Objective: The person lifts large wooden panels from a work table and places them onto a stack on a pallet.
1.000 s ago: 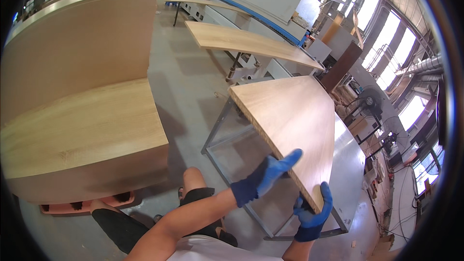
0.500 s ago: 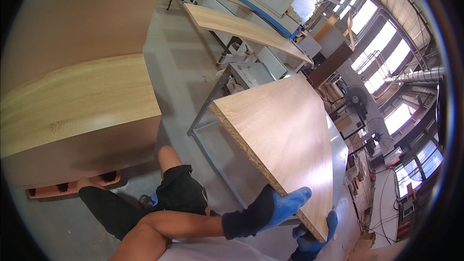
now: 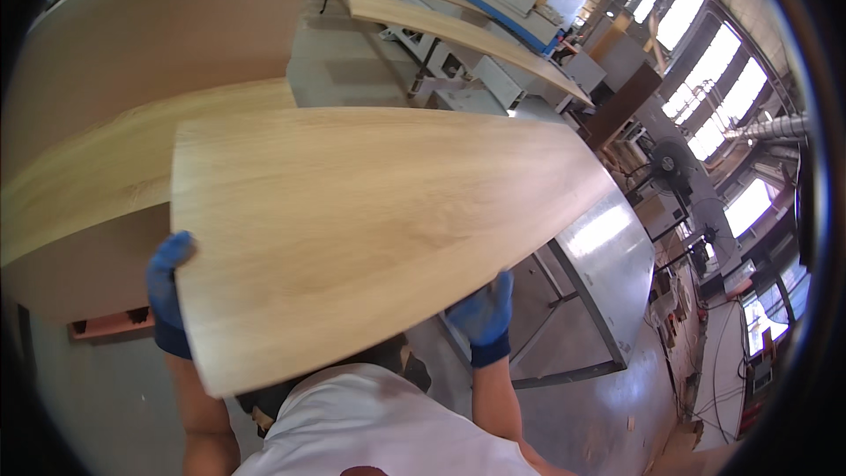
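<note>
A large wood-grain chipboard panel (image 3: 370, 220) is held up in front of me, lying roughly flat. My left hand (image 3: 170, 278), in a blue and dark glove, grips its left end, with the fingertips over the edge. Along the near long edge, my right hand (image 3: 483, 310), gloved alike, grips the board, part of its fingers hidden under it. The panel's far right part reaches over a grey metal-topped table (image 3: 617, 251). Its left part overlaps the view of a stack of similar boards (image 3: 70, 181).
Low supports (image 3: 110, 324) in orange-red hold the stack at left. Another long board (image 3: 458, 35) lies on a stand farther back. A black fan (image 3: 671, 166) stands at right, near cables (image 3: 718, 370) along the wall. Grey floor (image 3: 339, 62) runs between stack and stands.
The panel has swung left off most of the metal table, toward the stack. My left hand has moved from its near corner to its left end; my right hand now holds the near long edge.
</note>
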Demonstrator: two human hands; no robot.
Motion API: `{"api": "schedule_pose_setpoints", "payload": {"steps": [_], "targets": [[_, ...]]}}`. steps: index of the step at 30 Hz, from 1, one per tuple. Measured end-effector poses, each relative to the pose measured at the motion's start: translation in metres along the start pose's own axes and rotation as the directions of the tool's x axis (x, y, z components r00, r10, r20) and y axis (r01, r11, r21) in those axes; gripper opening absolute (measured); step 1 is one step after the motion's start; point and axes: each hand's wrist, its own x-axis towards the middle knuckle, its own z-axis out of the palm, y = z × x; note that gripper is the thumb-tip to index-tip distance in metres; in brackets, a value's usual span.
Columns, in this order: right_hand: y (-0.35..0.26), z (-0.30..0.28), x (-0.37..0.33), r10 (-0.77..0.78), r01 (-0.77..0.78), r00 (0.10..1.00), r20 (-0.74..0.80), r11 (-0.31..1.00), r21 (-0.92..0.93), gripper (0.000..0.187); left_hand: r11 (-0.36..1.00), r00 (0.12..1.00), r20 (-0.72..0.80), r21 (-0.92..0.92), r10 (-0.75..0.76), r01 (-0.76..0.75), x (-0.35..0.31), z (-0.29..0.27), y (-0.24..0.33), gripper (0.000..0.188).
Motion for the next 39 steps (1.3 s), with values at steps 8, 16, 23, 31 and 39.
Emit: {"api": "schedule_pose_setpoints", "payload": {"steps": [8,16,23,31,39], "targets": [[-0.144,-0.091,0.046,-0.486,0.226,0.87,-0.081,0.541,-0.81,0.051,0.806,0.805,-0.104,0.199,0.584,-0.558,-0.072,-0.209,0.105,0.053],[0.049,-0.027,0.077,-0.345,0.144,0.851,-0.396,0.878,-0.457,0.053,0.575,0.287,-0.618,0.334,0.732,-0.747,-0.085,-0.257,0.129,0.051],[0.147,0.004,0.121,0.663,-0.554,0.736,-0.138,0.473,-0.686,0.042,0.57,0.303,-0.483,0.683,0.822,-0.457,0.019,-0.213,0.042,0.053],[0.074,-0.028,0.219,-0.452,0.227,0.767,0.455,-0.473,-0.851,0.032,0.508,0.115,-0.504,0.777,0.856,-0.372,0.087,-0.265,0.093,0.05],[0.091,-0.112,0.313,0.019,-0.309,0.951,-0.308,0.088,-0.947,0.049,0.37,-0.223,-0.299,0.812,0.928,0.452,0.11,-0.334,0.192,0.063]]}}
